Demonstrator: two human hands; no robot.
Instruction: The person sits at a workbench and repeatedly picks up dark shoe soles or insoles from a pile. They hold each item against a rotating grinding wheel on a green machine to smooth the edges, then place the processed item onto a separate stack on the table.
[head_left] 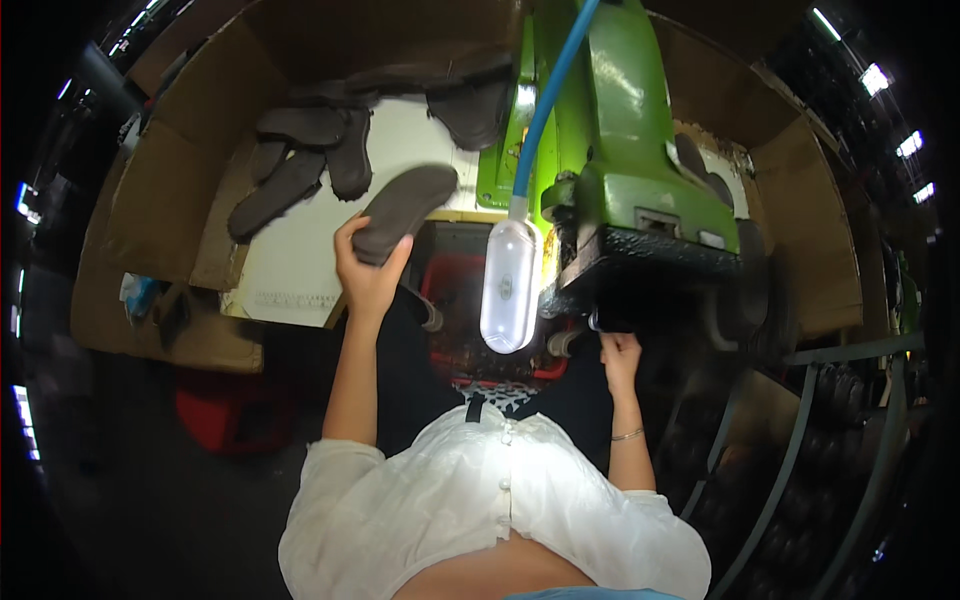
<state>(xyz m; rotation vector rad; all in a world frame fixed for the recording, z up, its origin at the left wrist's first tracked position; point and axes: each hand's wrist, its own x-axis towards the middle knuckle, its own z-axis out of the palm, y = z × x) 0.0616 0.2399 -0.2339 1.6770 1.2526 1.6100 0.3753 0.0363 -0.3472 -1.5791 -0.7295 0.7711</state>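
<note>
My left hand (370, 270) grips a dark grey shoe sole (405, 205) by its near end, thumb on one side and fingers on the other. The sole is held above the near edge of the white worktable (290, 260), left of a green machine (630, 110). Below the machine's dark head, my right hand (620, 358) is closed, with its fingertips up by a small shiny part. What those fingers hold, if anything, is hidden. More grey soles (300, 150) lie in a loose group on the table's left half.
A clear plastic bottle-shaped piece (510, 290) hangs from a blue hose (555, 90) between my hands. Cardboard walls (800, 210) surround the table. A red crate (450, 275) sits below, between my legs. A metal rack (800, 440) with dark items stands at right; a red stool-like object (225, 410) at left.
</note>
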